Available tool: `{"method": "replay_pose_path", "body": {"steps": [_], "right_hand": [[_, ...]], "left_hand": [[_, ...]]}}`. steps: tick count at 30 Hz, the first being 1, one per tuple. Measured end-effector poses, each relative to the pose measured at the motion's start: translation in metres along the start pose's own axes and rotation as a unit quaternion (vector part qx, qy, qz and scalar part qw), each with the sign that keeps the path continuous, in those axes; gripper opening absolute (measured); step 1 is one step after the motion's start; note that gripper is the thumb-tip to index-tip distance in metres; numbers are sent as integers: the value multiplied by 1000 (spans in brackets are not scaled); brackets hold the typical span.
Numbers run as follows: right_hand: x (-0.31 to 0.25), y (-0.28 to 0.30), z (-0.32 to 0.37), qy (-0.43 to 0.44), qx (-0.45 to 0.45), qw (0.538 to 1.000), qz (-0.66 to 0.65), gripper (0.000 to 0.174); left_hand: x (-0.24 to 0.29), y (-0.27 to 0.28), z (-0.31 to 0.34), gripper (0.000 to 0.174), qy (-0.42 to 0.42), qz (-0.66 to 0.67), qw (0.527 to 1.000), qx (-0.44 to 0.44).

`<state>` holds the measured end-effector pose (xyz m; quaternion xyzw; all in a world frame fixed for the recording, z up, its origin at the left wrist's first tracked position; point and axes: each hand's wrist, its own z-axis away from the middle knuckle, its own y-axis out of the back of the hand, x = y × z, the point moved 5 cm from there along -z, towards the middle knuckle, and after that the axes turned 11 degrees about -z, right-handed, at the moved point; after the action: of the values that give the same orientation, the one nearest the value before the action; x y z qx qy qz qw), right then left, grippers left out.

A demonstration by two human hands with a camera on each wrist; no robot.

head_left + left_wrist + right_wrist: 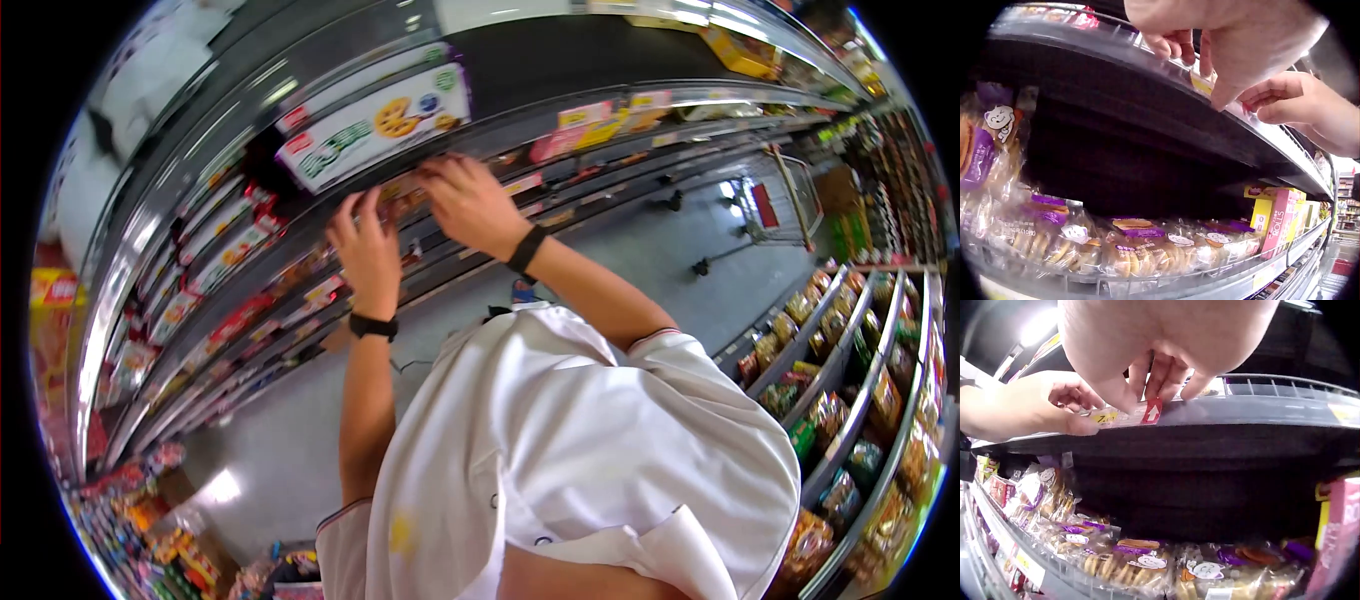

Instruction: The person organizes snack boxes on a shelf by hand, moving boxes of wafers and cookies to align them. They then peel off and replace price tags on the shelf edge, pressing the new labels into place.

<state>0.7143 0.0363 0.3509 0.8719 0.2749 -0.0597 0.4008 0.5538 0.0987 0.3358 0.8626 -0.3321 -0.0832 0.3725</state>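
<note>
A price label (1113,417), yellow and white with a red end marked by a white arrow, lies along the grey shelf edge (1241,411). My right hand (475,205) pinches its red end, fingers bent over the edge and thumb in front, as the right wrist view shows (1166,344). At the label's other end, my left hand (370,250) holds it between thumb and curled fingers (1035,403). The left wrist view shows my left hand (1229,50) over the edge and my right hand (1316,112) beside it; part of the label is hidden behind the fingers.
White boxes with cookie pictures (380,125) stand on the shelf by my hands. Below are bagged round pastries (1141,250) and a pink box (1280,219) behind a wire rail. A shopping cart (775,205) stands in the aisle; bins of packaged goods (830,410) are at the right.
</note>
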Motion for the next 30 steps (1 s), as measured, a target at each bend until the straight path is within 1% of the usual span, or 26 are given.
{"method": "replay_pose_path", "body": {"steps": [2,6,7,8,9,12,13,16,17,18,20,23,24,27,30], "right_hand": [[-3,2,2,-9,4,1000,15,44],[-3,5,7,-23,17,1000,-7,45],[-4,5,9,-26,18,999,-14,46],[-6,5,12,-30,19,999,-25,47],[-8,4,16,-42,-12,999,-10,51],[-10,10,28,-59,-38,998,-3,53],[-9,18,31,-75,-27,997,-21,53],[14,43,54,-129,54,988,-61,50],[25,57,60,-156,78,983,-63,44],[38,72,67,-178,124,973,-75,37],[71,99,83,-227,178,956,-50,31],[130,136,104,-262,232,936,-51,25],[139,153,103,-284,233,928,-62,25],[174,181,105,-271,258,925,-59,27],[194,193,102,-259,222,938,-63,26]], "left_hand": [[1,0,2,41,-16,-12,1000,-2],[7,3,3,42,-31,-12,999,-9],[5,2,4,46,-40,-15,999,-13],[9,2,3,46,-44,-13,999,-11],[11,5,1,46,-49,-13,999,-11],[8,4,3,50,-59,-13,998,-18],[10,4,4,50,-54,-12,998,-18],[25,7,2,47,-33,-18,999,-7],[33,7,1,45,-24,-23,999,-1],[40,3,1,42,-21,-10,1000,-9],[59,-8,1,35,-13,14,1000,-24],[107,-18,-12,29,-23,66,996,-49],[125,-22,-18,28,-22,73,996,-56],[172,-40,-39,25,-24,79,995,-64],[209,-62,-56,26,-33,65,996,-51]]}}
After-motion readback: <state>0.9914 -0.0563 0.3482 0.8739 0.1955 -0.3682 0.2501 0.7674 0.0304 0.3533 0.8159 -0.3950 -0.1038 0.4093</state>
